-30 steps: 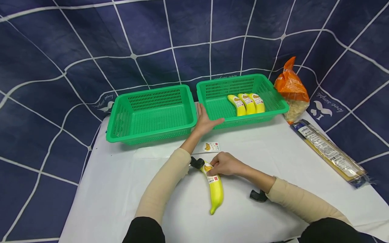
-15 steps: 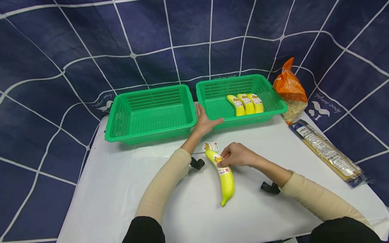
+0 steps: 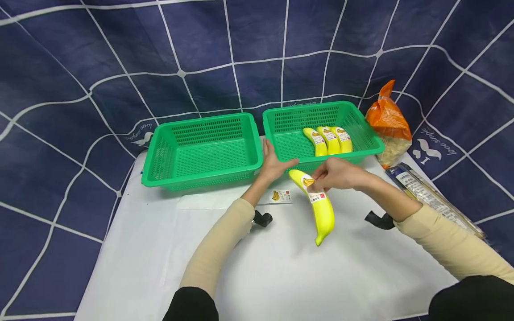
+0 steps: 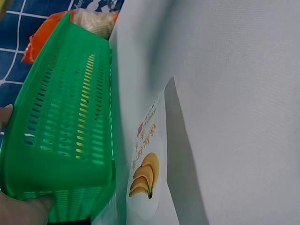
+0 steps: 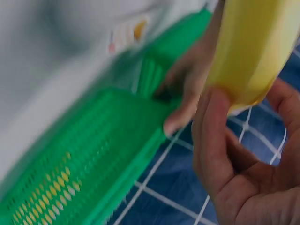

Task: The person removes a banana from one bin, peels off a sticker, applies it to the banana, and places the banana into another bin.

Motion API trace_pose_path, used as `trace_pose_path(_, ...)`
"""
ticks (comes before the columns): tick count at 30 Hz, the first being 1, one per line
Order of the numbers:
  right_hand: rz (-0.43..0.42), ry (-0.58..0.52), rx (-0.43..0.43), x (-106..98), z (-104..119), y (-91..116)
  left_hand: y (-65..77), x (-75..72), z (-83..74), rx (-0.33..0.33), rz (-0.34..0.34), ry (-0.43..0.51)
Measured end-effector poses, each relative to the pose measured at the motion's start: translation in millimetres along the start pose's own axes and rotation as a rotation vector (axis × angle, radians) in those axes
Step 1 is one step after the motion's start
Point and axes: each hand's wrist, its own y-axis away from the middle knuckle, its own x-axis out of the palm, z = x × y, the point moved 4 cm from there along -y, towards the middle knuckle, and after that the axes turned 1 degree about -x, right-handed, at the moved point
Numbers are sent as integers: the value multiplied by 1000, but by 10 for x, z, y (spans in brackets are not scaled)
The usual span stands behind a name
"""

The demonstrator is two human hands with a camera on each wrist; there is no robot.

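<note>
My right hand [image 3: 337, 174] pinches a yellow banana [image 3: 323, 214] near its upper end, where a label is stuck. The banana hangs tilted over the white table, in front of the right green basket [image 3: 281, 118]. In the right wrist view, thumb and fingers lie on either side of the banana [image 5: 253, 47]. My left hand [image 3: 274, 165] rests against the near left corner of that basket, its thumb pointing right along the front wall. The left wrist view shows parts of this hand at the basket's end [image 4: 61, 122]. Three labelled bananas [image 3: 330, 141] lie side by side inside the right basket.
A second green basket [image 3: 201, 178] stands to the left. A strip of banana labels [image 3: 277, 196] lies on the table before the baskets. To the right stand an orange-topped bag [image 3: 387, 122] and a long flat packet [image 3: 433, 196]. Behind hangs a dark blue gridded cloth [image 3: 257, 44].
My right hand has lifted the banana off the table and carried it right and forward toward the right basket. The left hand has stayed at the basket corner.
</note>
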Motion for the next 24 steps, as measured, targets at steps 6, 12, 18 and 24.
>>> trace_pose_path(6,39,-54,-2,-461,64,-189,-36,-18,30,16,-26,-11)
trace_pose_path(12,35,-38,0,-893,116,-506,-37,-6,64,8,-20,27)
trace_pose_path(18,37,-31,0,-1215,85,-895,-28,14,59,34,-23,20)
trace_pose_path(24,79,-12,-6,-1429,-3,-1247,-11,38,38,47,-17,-1)
